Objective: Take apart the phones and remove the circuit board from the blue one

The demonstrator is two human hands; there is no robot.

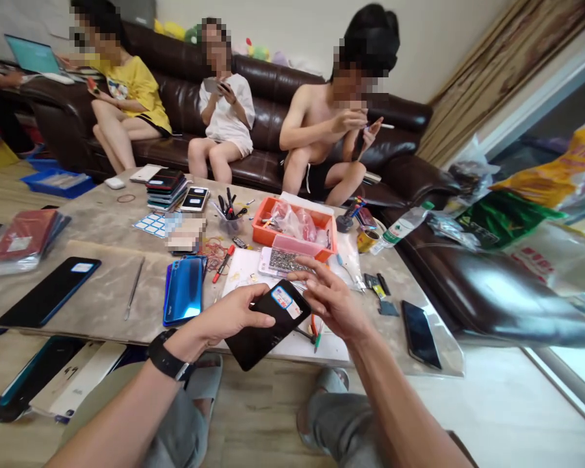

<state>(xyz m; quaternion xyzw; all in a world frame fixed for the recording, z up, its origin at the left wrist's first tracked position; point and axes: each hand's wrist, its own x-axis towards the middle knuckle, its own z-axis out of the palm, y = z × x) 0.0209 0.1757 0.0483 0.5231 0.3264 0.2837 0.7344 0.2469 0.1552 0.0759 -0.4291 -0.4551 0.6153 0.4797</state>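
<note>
A black smartphone [268, 331] with a blue-edged white label near its upper end is gripped in my left hand [238, 315], the thumb lying across its face. It is held tilted above the table's front edge. My right hand [329, 296] is beside the phone's labelled end, fingers spread; whether a fingertip touches the phone I cannot tell. Just beyond that hand sits a clear box of small screws [290, 260]. Tools with red and green handles [316, 335] lie partly hidden under the phone. To the left rest shiny blue phones [182, 289].
An orange basket [258, 231] of bagged parts stands mid-table. Behind it are a cup of tools [231, 221] and a stack of phones [166, 188]. A water bottle [402, 227] stands right, near a dark phone [420, 335]. A metal pry tool [134, 289] lies left. Several people sit beyond.
</note>
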